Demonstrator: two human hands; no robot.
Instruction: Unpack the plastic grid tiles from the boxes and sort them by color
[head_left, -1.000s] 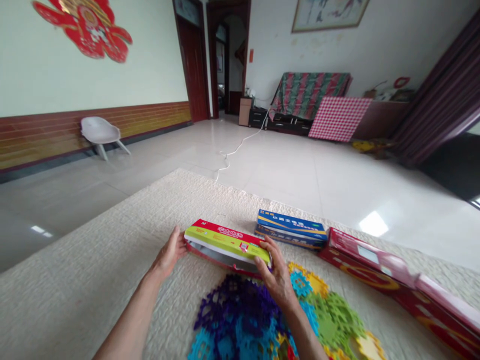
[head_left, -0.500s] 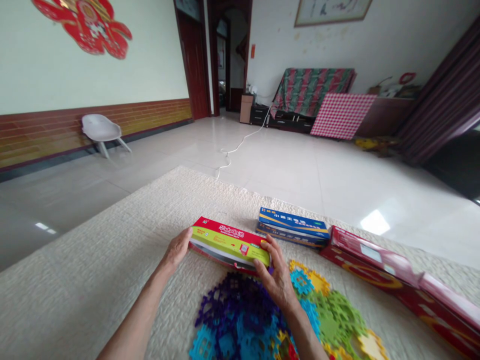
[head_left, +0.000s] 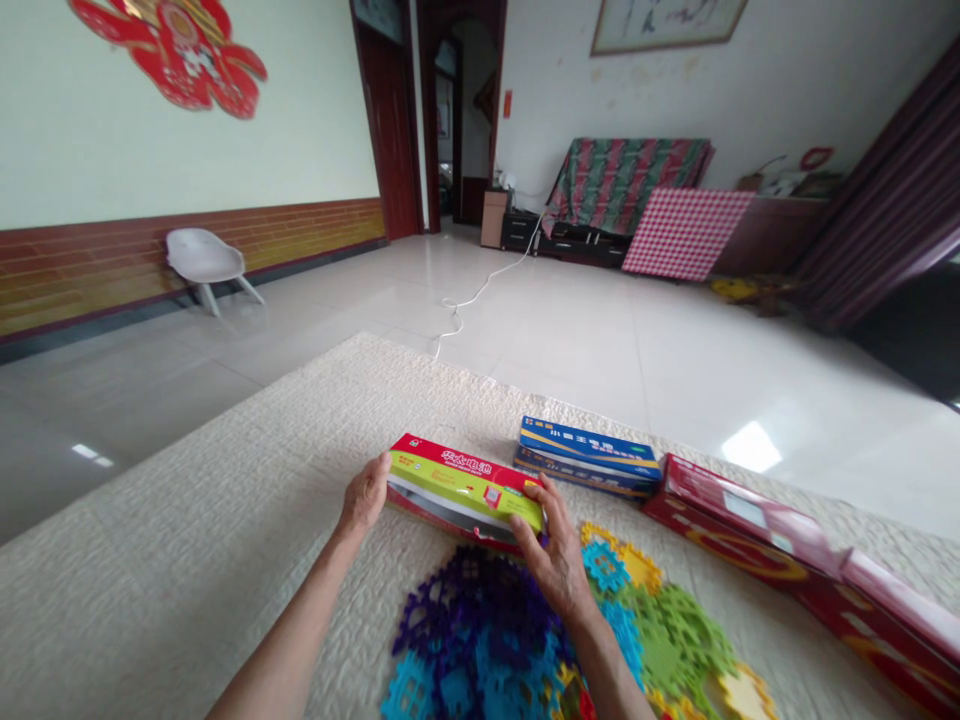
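A long red and lime-green battery box lies between my two hands, just beyond a pile of plastic pieces. My left hand presses against its left end, fingers mostly hidden behind the box. At the right end, my right hand grips the box, thumb on the front and fingers over the top. Interlocking plastic pieces in purple, blue, green and yellow lie below and to the right, partly covered by my right forearm. A blue battery box rests beyond my right hand.
Long red boxes with clear film line the right side of the cream quilted cover. Past its edge lies a shiny tiled floor with a white cable. A white chair stands by the left wall.
Both hands keep hold of the red and green box, which has shifted very slightly to the right in view. The other things stay where they were.
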